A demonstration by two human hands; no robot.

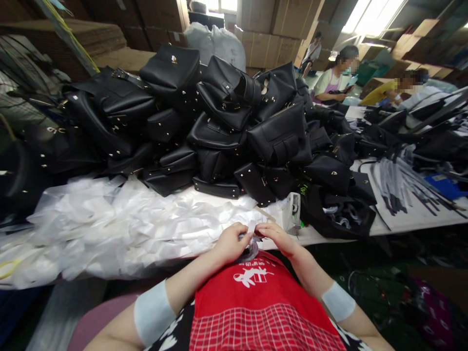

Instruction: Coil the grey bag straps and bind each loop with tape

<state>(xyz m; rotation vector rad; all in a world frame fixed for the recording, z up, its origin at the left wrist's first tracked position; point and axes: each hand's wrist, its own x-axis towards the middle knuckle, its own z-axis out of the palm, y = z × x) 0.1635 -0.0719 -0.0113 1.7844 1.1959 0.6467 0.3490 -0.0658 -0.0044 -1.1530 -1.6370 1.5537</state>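
My left hand and my right hand meet in front of my red apron, at the table's near edge. The left one is closed, thumb and fingers pinched together at a small white strip. My right fingers are pressed together and reach the strip's other side; what they grip is too small to make out. Below the left fingers shows a clear, ring-shaped thing, which looks like a roll of tape, partly hidden by the hand. A heap of white translucent wrapping sheets lies just left of my hands.
Black handbags are piled high across the table. A pale tape dispenser stands right of my hands, beside an open black bag. Plastic-wrapped straps lie farther right. Co-workers sit at the back right.
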